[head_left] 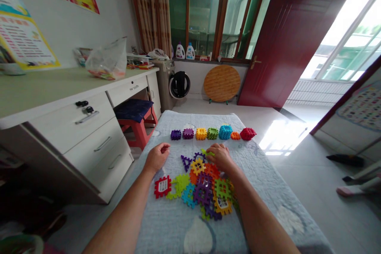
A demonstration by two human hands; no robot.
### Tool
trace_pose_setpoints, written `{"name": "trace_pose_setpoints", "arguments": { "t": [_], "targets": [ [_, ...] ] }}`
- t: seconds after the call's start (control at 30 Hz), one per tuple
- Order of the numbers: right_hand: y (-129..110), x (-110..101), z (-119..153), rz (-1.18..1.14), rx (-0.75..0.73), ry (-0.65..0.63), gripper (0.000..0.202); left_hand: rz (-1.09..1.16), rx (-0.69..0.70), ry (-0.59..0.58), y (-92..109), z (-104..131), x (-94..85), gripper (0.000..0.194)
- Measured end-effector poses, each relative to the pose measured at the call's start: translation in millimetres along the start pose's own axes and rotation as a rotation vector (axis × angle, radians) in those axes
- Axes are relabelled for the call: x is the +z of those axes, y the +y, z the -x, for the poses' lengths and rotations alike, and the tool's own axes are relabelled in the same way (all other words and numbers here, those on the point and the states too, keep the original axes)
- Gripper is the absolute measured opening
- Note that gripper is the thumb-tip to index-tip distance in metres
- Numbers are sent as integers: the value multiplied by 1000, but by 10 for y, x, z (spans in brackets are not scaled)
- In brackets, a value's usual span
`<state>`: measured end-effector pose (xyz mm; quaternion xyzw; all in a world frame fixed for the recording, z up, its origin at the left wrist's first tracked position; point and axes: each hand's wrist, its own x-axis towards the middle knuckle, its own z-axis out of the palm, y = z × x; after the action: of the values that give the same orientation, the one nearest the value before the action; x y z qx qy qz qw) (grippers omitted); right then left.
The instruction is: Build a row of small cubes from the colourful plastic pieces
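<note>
My left hand [156, 158] rests on the cloth left of a loose pile, its fingers curled together with nothing visible in them. My right hand [220, 156] is at the pile's far right edge, its fingers closed on a lime-green interlocking plastic piece [207, 152], mostly hidden beneath them. The pile holds flat, toothed pieces: a purple window piece [203, 189], a yellow piece [198, 165], a blue piece [189, 195] and a dark-purple triangle [186, 162] among others. A red square piece [162, 186] lies at its left edge.
Beyond the hands, several assembled blocks stand in a row, from a dark-purple block [176, 135] to a red block [248, 133]. A pale blue cloth [169, 230] covers the table. Left are a red stool [139, 131] and a white desk [86, 127].
</note>
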<state>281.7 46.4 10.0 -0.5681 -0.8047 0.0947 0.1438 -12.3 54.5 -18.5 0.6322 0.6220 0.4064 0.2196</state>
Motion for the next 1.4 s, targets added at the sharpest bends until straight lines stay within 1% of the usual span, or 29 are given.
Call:
{"name": "trace_pose_setpoints", "arguments": {
  "t": [0.13, 0.27, 0.37, 0.47, 0.6, 0.7, 0.8, 0.83, 0.9, 1.0, 1.03, 1.1, 1.27, 1.33, 1.4],
  "targets": [
    [94, -64, 6, -84, 9, -13, 27, -1, -1, -3, 8, 2, -2, 26],
    [192, -144, 51, -101, 76, 52, 38, 8, 1, -4, -5, 1, 6, 26],
    [230, -138, 63, -64, 126, 31, 47, 8, 10, 1, -25, -6, 13, 26],
    [263, -112, 53, -67, 121, -8, 49, 6, 16, 0, -36, -10, 16, 26],
    [366, -140, 48, -148, 121, 53, 52, -5, 22, 2, -38, -11, 14, 26],
    [469, -178, 66, -191, 124, 114, 51, -13, 24, 0, -40, -13, 11, 26],
    [542, -192, 96, -175, 116, 152, 44, -10, 15, -1, -39, -15, 8, 26],
    [552, -194, 106, -169, 111, 147, 41, -8, 12, 0, -37, -15, 8, 26],
    [546, -194, 126, -154, 99, 91, 41, -5, 9, 0, -33, -15, 7, 25],
    [488, -192, 140, -119, 92, -21, 51, -13, 6, -7, -36, -16, 8, 26],
    [466, -192, 139, -116, 90, -41, 53, -16, 7, -10, -40, -17, 9, 26],
    [438, -195, 129, -121, 86, -27, 52, -18, 12, -13, -51, -20, 12, 26],
    [510, -239, 122, -124, 84, 123, 52, -17, 15, -23, -72, -28, 18, 26],
    [562, -261, 149, -126, 78, 116, 45, -26, 17, -21, -80, -31, 21, 26],
    [596, -276, 190, -113, 85, 33, 36, -32, 24, -17, -89, -33, 25, 25]
  ]
}}
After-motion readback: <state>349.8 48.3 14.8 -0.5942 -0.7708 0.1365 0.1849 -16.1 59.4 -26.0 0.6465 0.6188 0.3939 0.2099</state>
